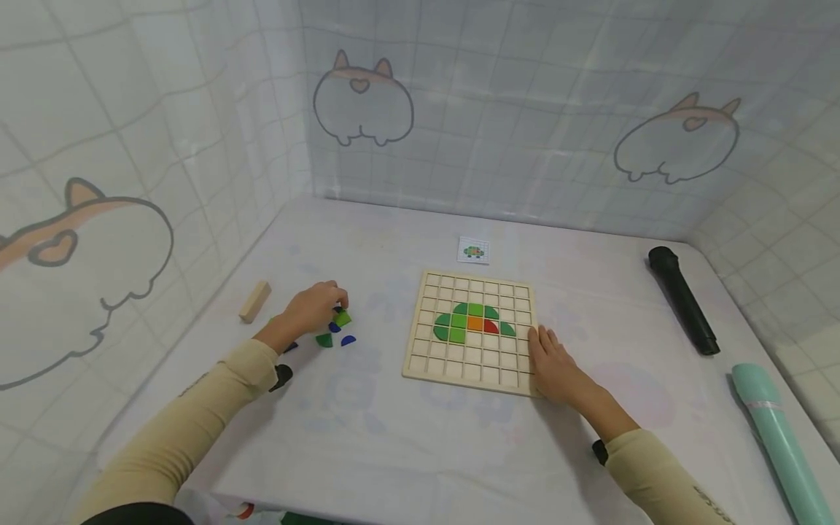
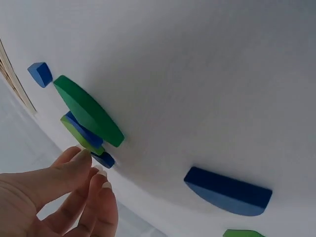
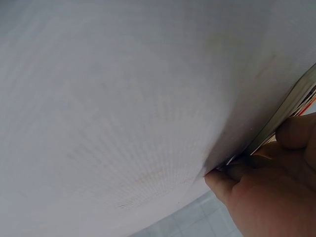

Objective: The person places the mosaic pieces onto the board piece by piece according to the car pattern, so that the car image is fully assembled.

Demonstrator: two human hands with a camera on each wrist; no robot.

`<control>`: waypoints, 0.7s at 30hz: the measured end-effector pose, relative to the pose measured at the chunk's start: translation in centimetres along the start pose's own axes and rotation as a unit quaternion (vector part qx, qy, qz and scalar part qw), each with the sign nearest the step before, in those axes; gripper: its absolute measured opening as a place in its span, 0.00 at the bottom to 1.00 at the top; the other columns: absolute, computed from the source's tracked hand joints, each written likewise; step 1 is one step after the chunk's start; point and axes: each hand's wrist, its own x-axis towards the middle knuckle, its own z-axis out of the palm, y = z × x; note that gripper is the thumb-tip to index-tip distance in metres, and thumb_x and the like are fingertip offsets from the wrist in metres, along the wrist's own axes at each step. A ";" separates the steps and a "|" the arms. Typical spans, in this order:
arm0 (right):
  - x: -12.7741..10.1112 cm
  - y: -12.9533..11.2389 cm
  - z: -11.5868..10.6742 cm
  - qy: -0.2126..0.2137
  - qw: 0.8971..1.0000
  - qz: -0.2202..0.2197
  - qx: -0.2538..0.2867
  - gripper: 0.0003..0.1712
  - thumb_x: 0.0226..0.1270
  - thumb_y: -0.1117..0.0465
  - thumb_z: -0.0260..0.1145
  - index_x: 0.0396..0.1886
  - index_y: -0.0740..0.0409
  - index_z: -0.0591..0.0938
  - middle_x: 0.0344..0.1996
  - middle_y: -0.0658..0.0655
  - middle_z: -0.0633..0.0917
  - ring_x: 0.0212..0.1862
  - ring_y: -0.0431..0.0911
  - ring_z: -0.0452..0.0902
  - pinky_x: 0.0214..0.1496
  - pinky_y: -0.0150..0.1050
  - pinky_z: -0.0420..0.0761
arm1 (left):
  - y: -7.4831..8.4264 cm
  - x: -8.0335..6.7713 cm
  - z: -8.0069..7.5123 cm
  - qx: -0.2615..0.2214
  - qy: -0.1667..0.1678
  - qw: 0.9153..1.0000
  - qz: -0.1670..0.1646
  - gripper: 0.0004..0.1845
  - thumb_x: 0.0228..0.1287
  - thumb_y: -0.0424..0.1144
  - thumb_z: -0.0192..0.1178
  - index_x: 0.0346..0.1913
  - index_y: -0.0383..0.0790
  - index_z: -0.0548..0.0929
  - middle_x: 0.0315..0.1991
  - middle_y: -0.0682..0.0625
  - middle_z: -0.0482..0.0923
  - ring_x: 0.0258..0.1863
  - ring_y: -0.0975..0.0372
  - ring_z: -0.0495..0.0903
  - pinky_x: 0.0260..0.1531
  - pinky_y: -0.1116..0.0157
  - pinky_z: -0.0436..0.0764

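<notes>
My left hand reaches down over a small pile of coloured pieces at the left of the table. In the left wrist view its thumb and fingertips are beside a light green piece; whether they pinch it cannot be told. Around it lie a dark green piece, a blue half-round piece and a small blue piece. My right hand rests its extended fingers along the right edge of the wooden grid board. Green pieces, an orange square and a red piece sit in its cells.
A small picture card lies behind the board. To the left of the pile is a plain wooden block. A black cylindrical object and a mint-green tube lie at the right. Patterned curtains stand around the table.
</notes>
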 end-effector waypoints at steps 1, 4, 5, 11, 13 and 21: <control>0.0 0.0 0.0 -0.001 1.000 0.000 -0.001 0.28 0.77 0.66 0.37 0.69 0.80 0.48 0.67 0.81 0.49 0.68 0.71 0.41 0.64 0.63 0.51 | -0.1 0.0 0.0 -0.002 0.000 1.000 -0.001 0.08 0.60 0.25 0.62 0.42 0.33 0.82 0.38 0.44 0.75 0.36 0.55 0.74 0.35 0.59 0.78; 0.0 0.0 0.0 -0.002 1.000 0.001 0.000 0.28 0.77 0.66 0.37 0.69 0.80 0.48 0.67 0.81 0.48 0.68 0.71 0.41 0.64 0.63 0.51 | -0.2 0.0 0.1 -0.011 -0.005 1.000 0.003 0.06 0.62 0.30 0.62 0.41 0.32 0.81 0.37 0.45 0.75 0.34 0.56 0.75 0.33 0.60 0.77; 0.0 0.0 0.0 -0.002 1.000 0.001 0.002 0.28 0.77 0.66 0.37 0.69 0.80 0.48 0.67 0.80 0.48 0.68 0.71 0.41 0.65 0.63 0.50 | -0.3 0.0 0.1 -0.013 -0.006 1.000 0.005 0.07 0.62 0.32 0.63 0.41 0.32 0.81 0.36 0.46 0.75 0.33 0.56 0.74 0.32 0.60 0.77; 0.0 0.1 0.0 -0.004 1.000 0.003 0.007 0.28 0.77 0.65 0.36 0.69 0.78 0.47 0.68 0.79 0.47 0.69 0.70 0.40 0.65 0.63 0.50 | -0.6 0.2 0.5 -0.031 -0.005 1.000 -0.005 0.15 0.58 0.41 0.68 0.38 0.31 0.80 0.34 0.46 0.73 0.32 0.57 0.73 0.30 0.61 0.76; 0.0 0.1 0.0 -0.005 1.000 0.003 0.006 0.28 0.77 0.65 0.36 0.69 0.78 0.47 0.67 0.80 0.47 0.69 0.70 0.40 0.65 0.63 0.50 | -0.6 0.2 0.5 -0.037 -0.010 0.999 -0.015 0.15 0.58 0.41 0.68 0.37 0.31 0.79 0.34 0.45 0.72 0.31 0.56 0.73 0.29 0.62 0.75; -0.1 0.1 0.0 -0.001 1.000 -0.001 0.009 0.28 0.77 0.66 0.37 0.69 0.79 0.48 0.67 0.80 0.48 0.68 0.71 0.40 0.65 0.63 0.50 | -0.5 0.4 0.4 -0.031 -0.023 0.999 -0.014 0.13 0.59 0.40 0.67 0.27 0.34 0.77 0.31 0.46 0.68 0.29 0.56 0.69 0.25 0.64 0.72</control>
